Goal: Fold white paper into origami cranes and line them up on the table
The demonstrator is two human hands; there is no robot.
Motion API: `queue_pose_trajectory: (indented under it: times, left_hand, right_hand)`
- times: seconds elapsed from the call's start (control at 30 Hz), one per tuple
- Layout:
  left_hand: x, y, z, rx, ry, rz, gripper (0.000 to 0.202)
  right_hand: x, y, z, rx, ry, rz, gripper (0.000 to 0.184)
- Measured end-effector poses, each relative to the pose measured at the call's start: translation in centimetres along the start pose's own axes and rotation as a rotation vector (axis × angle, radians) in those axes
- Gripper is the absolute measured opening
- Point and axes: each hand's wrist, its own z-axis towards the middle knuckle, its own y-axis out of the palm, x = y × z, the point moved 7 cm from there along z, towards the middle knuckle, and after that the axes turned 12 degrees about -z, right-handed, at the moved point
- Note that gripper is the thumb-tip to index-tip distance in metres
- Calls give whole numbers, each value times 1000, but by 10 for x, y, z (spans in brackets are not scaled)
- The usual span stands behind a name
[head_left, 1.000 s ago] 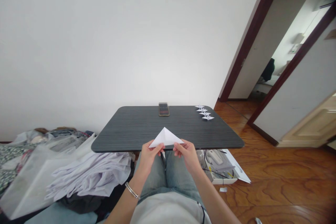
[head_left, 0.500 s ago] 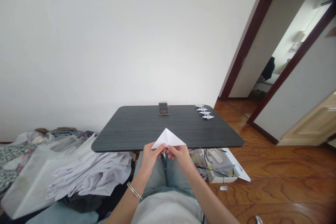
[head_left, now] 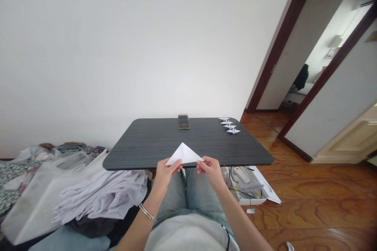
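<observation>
The right grip (head_left: 210, 169) had slid outward, from near the middle of the lower edge of the folded paper (head_left: 184, 155) to its right corner, and the paper had shifted slightly left. The paper, a white triangle, was held point-up at lower centre of the frame, over the near edge of the desk (head_left: 141, 141). The left grip (head_left: 165, 173) pinched its left side, thumb laid along the lower edge; the right grip pinched the far corner between thumb and fingers. Good work here probably meant keeping the layers flush and pressing evenly outward (a slack crease would likely drift). No label or brand could be read, neither on the phone (head_left: 184, 122) at centre nor elsewhere.
</observation>
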Motion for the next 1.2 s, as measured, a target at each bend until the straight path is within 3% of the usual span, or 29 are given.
queue_pose_trajectory:
  times: [0.3,0.5,0.67,0.87,1.2]
  left_hand:
    - [0,-6,3,27,8,-28,27]
    - [-2,-3,4,-28,-29,10,28]
    - [2,4,2,-91,1,-130,35]
    - [1,11,-1,-73,21,-193,48]
    - [2,-1,2,-33,7,-131,58]
  right_hand:
    - [4,-25,2,95,15,73,23]
    - [3,-3,-1,-40,31,70,30]
    - [-3,1,-4,32,2,57,33]
    - [-12,7,-9,43,-26,17,34]
    - [-9,2,-9,58,-32,-4,33]
